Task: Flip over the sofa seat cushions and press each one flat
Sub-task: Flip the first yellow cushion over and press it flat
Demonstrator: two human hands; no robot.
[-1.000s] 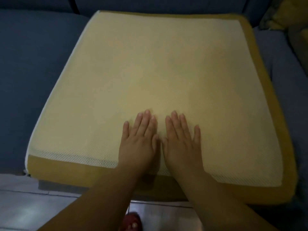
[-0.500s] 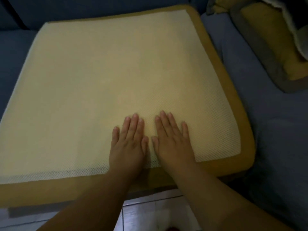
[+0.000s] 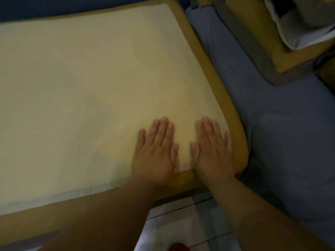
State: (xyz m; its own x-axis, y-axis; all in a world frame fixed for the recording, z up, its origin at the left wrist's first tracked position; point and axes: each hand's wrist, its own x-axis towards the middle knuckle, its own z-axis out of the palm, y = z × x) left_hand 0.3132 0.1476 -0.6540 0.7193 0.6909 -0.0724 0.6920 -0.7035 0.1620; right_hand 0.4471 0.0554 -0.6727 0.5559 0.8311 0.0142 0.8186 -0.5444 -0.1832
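- The flipped sofa seat cushion [image 3: 87,91], a broad square pad with a pale cream mesh underside and a mustard-yellow fabric border, lay mesh side up and filled most of the view, stretching away ahead of and to the left of the fingertips.
- The blue-grey upholstered seat surface [image 3: 282,134] lay to the right of the right hand's little finger, touching the mustard border along the cushion's right edge.
- A second mustard cushion with a grey band around its edge [image 3: 257,42] sat well beyond the fingertips at the upper right, resting on the blue-grey seat; a pale, crumpled cloth item [image 3: 297,24] lay on top of it, too dim to tell apart further.
- The light tiled floor [image 3: 184,218] showed behind the wrists, between the two forearms.
- The left hand [image 3: 155,151] lay palm down on the mesh near the cushion's front edge, fingers [image 3: 164,127] straight and held close together, the thumb alongside the palm, nothing gripped.
- The right hand [image 3: 213,149] lay palm down just beside it with a narrow strip of mesh between the two thumbs, fingers [image 3: 208,127] straight and only slightly fanned, the little finger reaching close to the mustard border at the front right corner, nothing gripped.
- A small red object [image 3: 178,247] showed at the bottom edge on the tiles, behind the wrists; too cut off to identify.
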